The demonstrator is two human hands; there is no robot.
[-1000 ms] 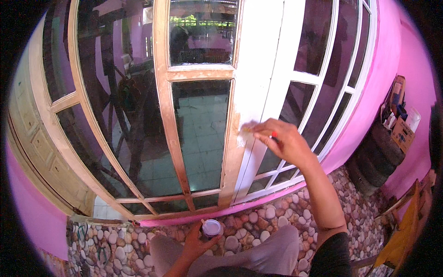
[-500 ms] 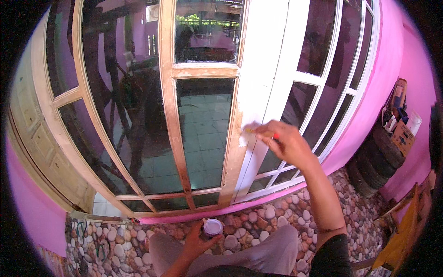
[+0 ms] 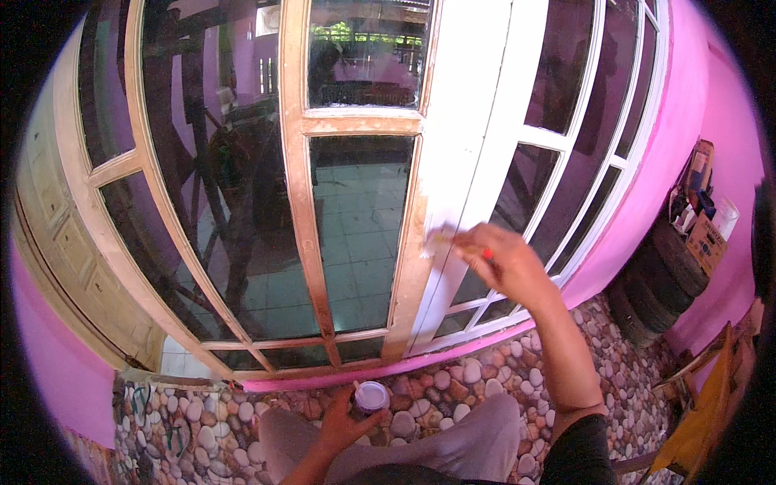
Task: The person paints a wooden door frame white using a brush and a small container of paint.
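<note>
My right hand (image 3: 508, 260) is closed around the handle of a paintbrush (image 3: 444, 238). The bristles, somewhat blurred, meet the window post where white paint (image 3: 470, 105) borders bare tan wood (image 3: 410, 295). Low above my lap, my left hand (image 3: 343, 422) grips a small open paint can (image 3: 372, 396). Pale paint shows inside the can, and what looks like a small stick lies at its rim beside my thumb. Part of the can's side is hidden by my fingers.
Glass panes (image 3: 360, 218) in unpainted frames stand left of the post, white frames right. A wooden door (image 3: 89, 275) is at the far left. Stacked tyres (image 3: 659, 279) and a cardboard box (image 3: 706, 242) stand by the pink wall. Pebble-patterned flooring (image 3: 501, 372) lies below.
My right hand and the paintbrush have shifted slightly downward along the post, the hand tilting a little. My left hand still holds the paint can in about the same place.
</note>
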